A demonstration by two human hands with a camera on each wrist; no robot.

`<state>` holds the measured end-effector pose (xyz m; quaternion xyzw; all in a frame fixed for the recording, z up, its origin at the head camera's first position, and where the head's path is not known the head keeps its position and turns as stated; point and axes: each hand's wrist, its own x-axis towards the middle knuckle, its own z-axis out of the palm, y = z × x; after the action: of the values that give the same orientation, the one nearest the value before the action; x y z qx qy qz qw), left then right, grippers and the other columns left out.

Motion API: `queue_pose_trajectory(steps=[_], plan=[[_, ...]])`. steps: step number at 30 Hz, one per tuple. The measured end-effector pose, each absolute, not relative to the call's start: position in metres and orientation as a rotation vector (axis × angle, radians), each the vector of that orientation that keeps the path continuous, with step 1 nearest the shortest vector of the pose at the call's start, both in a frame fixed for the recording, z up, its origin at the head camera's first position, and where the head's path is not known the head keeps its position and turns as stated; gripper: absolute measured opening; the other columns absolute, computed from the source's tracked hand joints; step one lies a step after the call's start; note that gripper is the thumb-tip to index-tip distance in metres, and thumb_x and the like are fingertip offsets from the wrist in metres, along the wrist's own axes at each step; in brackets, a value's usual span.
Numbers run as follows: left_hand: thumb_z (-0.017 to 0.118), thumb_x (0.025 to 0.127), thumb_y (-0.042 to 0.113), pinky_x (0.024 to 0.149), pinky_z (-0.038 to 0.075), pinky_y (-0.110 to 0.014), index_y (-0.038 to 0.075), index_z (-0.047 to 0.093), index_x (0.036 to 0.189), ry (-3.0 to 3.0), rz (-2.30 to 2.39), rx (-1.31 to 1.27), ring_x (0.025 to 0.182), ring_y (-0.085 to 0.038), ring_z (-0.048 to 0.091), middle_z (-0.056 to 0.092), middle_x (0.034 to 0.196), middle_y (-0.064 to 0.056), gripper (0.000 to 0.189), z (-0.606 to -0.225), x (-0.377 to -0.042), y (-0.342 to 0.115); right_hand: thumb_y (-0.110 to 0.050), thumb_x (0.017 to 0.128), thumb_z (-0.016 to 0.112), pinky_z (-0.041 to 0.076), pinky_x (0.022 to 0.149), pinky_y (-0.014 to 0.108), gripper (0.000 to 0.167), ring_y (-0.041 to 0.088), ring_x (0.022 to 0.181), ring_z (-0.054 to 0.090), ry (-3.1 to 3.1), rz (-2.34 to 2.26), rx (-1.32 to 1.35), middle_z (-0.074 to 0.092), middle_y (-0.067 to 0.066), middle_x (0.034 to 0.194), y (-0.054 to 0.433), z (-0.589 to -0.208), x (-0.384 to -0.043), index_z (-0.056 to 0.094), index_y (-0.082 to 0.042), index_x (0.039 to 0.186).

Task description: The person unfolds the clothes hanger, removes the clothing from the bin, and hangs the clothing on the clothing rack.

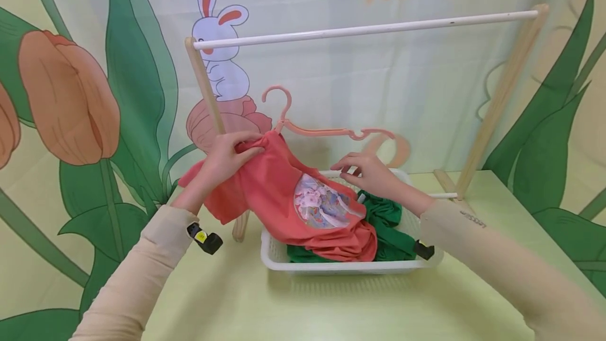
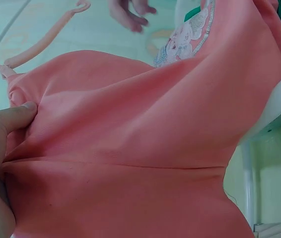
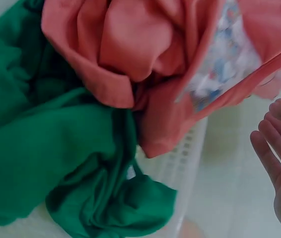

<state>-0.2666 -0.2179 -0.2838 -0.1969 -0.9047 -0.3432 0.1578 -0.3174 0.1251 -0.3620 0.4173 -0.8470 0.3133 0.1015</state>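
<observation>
A coral-red T-shirt (image 1: 274,188) with a patterned round print on its front hangs from my left hand (image 1: 227,158), which pinches it at the shoulder near the neck. One arm of a pink clothes hanger (image 1: 317,131) is inside the shirt there; its hook and other arm stick out. In the left wrist view the thumb presses the bunched cloth (image 2: 31,114). My right hand (image 1: 366,172) is in the air right of the shirt, fingers loosely bent, holding nothing. The shirt's lower part lies in a white basket (image 1: 350,266) on green clothing (image 1: 390,225).
A drying rack with a white rod (image 1: 369,30) and wooden posts (image 1: 502,104) stands behind the basket on the pale table (image 1: 331,309). A printed backdrop with a rabbit (image 1: 222,62) and tulips hangs behind it.
</observation>
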Motion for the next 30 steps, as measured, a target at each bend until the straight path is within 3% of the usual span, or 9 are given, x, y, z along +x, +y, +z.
queue_pose_trajectory(steps=[7, 15, 21, 27, 30], plan=[[0.071, 0.091, 0.021, 0.085, 0.060, -0.042, 0.014, 0.067, 0.126, -2.538, -1.022, -0.560, 0.102, -0.023, 0.064, 0.070, 0.118, -0.009, 0.036, -0.294, -0.263, -0.225, -0.016, 0.093, 0.068, 0.060, 0.082, 0.035, 0.039, 0.020, 0.100, 0.066, -2.673, 0.948, 1.132, 0.069, 0.009, 0.120, 0.106, -0.385, -0.350, 0.062, -0.014, 0.131], [0.071, 0.091, 0.026, 0.081, 0.061, -0.037, 0.017, 0.067, 0.127, -2.522, -1.139, -0.481, 0.100, -0.025, 0.066, 0.069, 0.119, -0.009, 0.037, -0.306, -0.258, -0.231, -0.018, 0.093, 0.070, 0.055, 0.094, 0.046, 0.053, 0.031, 0.118, 0.059, -2.652, 1.219, 1.254, 0.056, 0.008, 0.141, 0.086, -0.408, -0.376, 0.052, -0.016, 0.142], [0.070, 0.092, 0.029, 0.074, 0.056, -0.017, 0.017, 0.068, 0.125, -2.484, -1.185, -0.454, 0.097, -0.023, 0.064, 0.069, 0.117, -0.010, 0.036, -0.315, -0.256, -0.235, -0.018, 0.092, 0.070, 0.053, 0.099, 0.048, 0.037, 0.031, 0.117, 0.059, -2.683, 1.305, 1.222, 0.063, 0.010, 0.129, 0.086, -0.412, -0.378, 0.064, -0.012, 0.128], [0.070, 0.092, 0.033, 0.074, 0.057, -0.018, 0.016, 0.067, 0.126, -2.473, -1.279, -0.372, 0.100, -0.026, 0.063, 0.067, 0.118, -0.012, 0.038, -0.323, -0.251, -0.241, -0.015, 0.090, 0.073, 0.056, 0.094, 0.046, 0.023, 0.028, 0.106, 0.064, -2.645, 1.428, 1.169, 0.068, 0.014, 0.112, 0.088, -0.408, -0.374, 0.069, -0.007, 0.111], [0.069, 0.092, 0.034, 0.073, 0.057, -0.018, 0.017, 0.067, 0.127, -2.471, -1.312, -0.333, 0.100, -0.026, 0.062, 0.067, 0.118, -0.012, 0.039, -0.329, -0.248, -0.244, -0.012, 0.089, 0.073, 0.056, 0.087, 0.035, 0.016, 0.020, 0.098, 0.063, -2.626, 1.437, 1.192, 0.069, 0.010, 0.109, 0.090, -0.410, -0.376, 0.065, -0.008, 0.102]])
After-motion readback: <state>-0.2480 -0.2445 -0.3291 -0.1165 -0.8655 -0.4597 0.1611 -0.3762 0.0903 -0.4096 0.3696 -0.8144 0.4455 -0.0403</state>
